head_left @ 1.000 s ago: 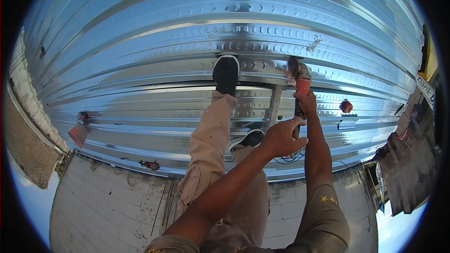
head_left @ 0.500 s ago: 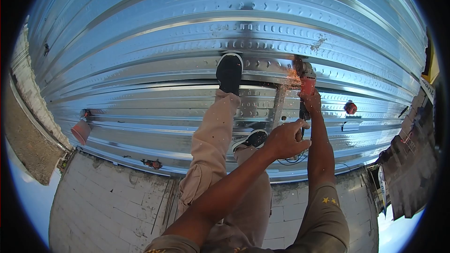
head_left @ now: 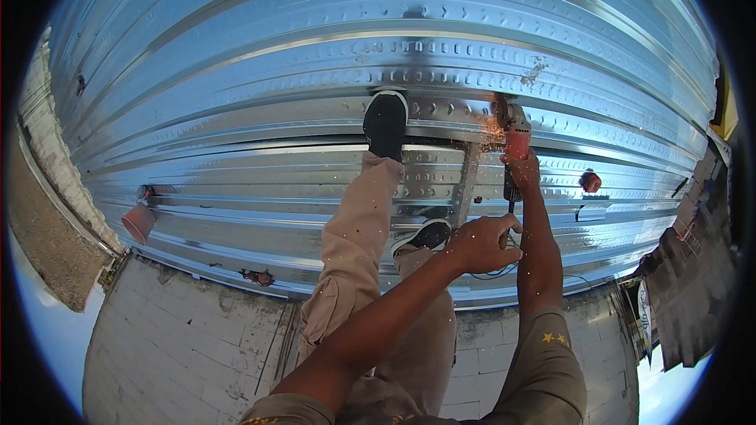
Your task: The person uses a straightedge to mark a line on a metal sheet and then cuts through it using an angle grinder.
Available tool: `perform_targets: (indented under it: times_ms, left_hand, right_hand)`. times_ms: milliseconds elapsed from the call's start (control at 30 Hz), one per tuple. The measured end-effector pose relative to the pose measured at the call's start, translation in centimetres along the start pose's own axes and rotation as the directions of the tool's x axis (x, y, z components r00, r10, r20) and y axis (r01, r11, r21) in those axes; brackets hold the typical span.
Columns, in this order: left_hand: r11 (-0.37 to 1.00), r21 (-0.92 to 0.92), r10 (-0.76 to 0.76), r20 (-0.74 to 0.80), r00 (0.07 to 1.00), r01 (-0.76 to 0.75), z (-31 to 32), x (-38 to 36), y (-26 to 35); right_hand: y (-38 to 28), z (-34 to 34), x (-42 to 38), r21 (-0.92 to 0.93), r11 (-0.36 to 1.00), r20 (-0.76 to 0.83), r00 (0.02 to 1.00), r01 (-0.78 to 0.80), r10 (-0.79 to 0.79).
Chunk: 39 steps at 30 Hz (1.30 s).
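Observation:
My right hand [head_left: 521, 171] is closed around the red and black body of an angle grinder [head_left: 517, 142]. The grinder's head and disc point away from me at a ribbed metal sheet [head_left: 441, 110], and orange sparks [head_left: 492, 135] spray to the left of it. Closer to me, my left hand [head_left: 484, 244] hovers with loosely curled fingers, a gap between thumb and forefinger. The grinder's cord [head_left: 512, 206] runs down close to that hand; I see no grip on it. A flat metal strip [head_left: 468, 177] lies left of the grinder.
My dark shoes [head_left: 386, 124] stand on the shiny ribbed sheets. A red tape measure-like object [head_left: 590, 181] lies right. On the left are a pinkish bucket [head_left: 138, 223] and an orange-black tool [head_left: 257, 277]. A block wall [head_left: 189, 330] drops below the near sheet edge.
My left hand has shifted slightly, its thumb and forefinger now further apart. The right hand and grinder stay in nearly the same place, with sparks still flying.

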<state>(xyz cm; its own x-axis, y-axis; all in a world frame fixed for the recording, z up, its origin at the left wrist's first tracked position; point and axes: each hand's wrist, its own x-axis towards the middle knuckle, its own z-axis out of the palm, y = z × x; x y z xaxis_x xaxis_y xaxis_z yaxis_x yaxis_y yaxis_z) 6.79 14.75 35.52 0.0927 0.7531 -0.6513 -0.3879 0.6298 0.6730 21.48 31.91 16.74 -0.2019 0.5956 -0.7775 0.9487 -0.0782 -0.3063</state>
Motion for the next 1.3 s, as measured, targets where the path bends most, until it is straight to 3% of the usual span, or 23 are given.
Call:
perform_targets:
  times_ms: [133,433,533,1300]
  left_hand:
    - [1.000,0.013,-0.028,0.009,1.000,0.027,-0.3,-0.1,0.2]
    - [0.999,0.007,-0.032,0.002,0.999,0.032,-0.2,-0.2,0.1]
    - [0.999,0.006,-0.037,0.016,0.999,0.037,-0.1,-0.2,0.0]
    - [0.998,0.040,-0.048,0.039,0.998,0.047,0.2,-0.1,-0.1]
  right_hand:
    - [0.1,0.2,-0.1,-0.010,0.998,-0.042,0.997,0.063,-0.063]
    - [0.0,0.0,0.1,0.000,1.000,0.003,1.000,-0.029,0.029]
    - [0.4,0.2,0.2,0.010,0.999,-0.021,0.999,0.037,-0.037]
    - [0.0,0.3,0.7,0.023,1.000,-0.014,1.000,0.008,-0.007]
